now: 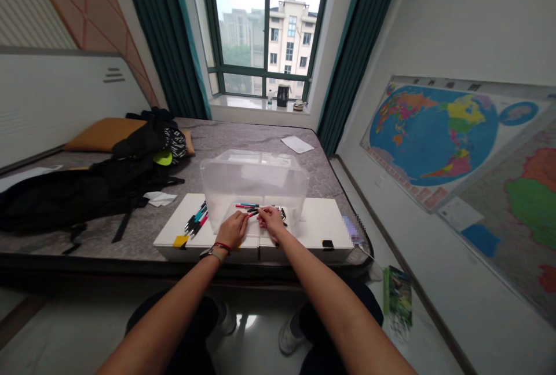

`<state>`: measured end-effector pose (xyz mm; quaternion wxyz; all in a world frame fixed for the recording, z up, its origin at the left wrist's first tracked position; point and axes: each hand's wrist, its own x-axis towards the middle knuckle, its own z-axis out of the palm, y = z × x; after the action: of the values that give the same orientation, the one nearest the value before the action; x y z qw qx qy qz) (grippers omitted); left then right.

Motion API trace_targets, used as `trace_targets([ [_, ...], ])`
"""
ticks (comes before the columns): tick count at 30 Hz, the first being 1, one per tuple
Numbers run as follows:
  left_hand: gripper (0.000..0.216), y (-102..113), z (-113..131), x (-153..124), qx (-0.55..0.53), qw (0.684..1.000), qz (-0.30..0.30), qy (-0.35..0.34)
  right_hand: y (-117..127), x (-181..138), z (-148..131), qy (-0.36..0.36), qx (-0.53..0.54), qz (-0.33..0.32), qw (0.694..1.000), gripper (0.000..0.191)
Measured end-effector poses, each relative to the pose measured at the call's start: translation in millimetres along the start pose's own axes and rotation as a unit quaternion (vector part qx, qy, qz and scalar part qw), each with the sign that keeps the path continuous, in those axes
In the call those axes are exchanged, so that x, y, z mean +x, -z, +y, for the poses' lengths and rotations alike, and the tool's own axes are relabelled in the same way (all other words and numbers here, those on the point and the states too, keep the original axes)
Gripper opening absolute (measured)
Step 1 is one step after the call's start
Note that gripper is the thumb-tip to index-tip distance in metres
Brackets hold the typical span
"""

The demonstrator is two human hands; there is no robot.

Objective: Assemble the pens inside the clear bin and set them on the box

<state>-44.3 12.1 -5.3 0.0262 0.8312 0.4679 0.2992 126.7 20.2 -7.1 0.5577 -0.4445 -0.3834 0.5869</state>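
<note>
My left hand [234, 229], with a red cord and a watch at the wrist, is closed on a thin red-and-black pen [252, 213]. The fingers of my right hand [271, 221] pinch the other end of that pen. Both hands work at the open front of a translucent plastic box [223, 186] that seems to lie on its side. Just beyond them lie a few pens [247, 206], red, blue and black. Small dark pieces [283, 214], too small to name, lie beside my right hand. Several pens [197, 221] rest in a bunch left of the box.
Two white cartons [324, 215] side by side carry the box, on a grey mattress [243, 134]. A black backpack [87, 192] and a crumpled tissue [160, 198] lie left. A blurred-out phone-like object with a cable [354, 229] is at the right edge.
</note>
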Motion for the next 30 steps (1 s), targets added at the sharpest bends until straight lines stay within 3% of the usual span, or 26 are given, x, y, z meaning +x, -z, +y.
trace_targets([
  [12, 0.026, -7.8, -6.7, -1.8, -0.016, 1.000, 0.026, -0.003, -0.2, 0.3, -1.1, -0.006, 0.000, -0.019, 1.000, 0.043],
  [25, 0.030, -2.3, -4.3, -0.1, -0.003, 1.000, 0.009, 0.010, 6.5, 4.5, -1.6, -0.041, 0.111, -0.046, 0.992, 0.036],
  [30, 0.018, -1.7, -5.4, -2.0, -0.004, 1.000, 0.007, 0.006, 4.4, 5.5, 1.3, -0.023, 0.068, -0.024, 0.997, 0.039],
])
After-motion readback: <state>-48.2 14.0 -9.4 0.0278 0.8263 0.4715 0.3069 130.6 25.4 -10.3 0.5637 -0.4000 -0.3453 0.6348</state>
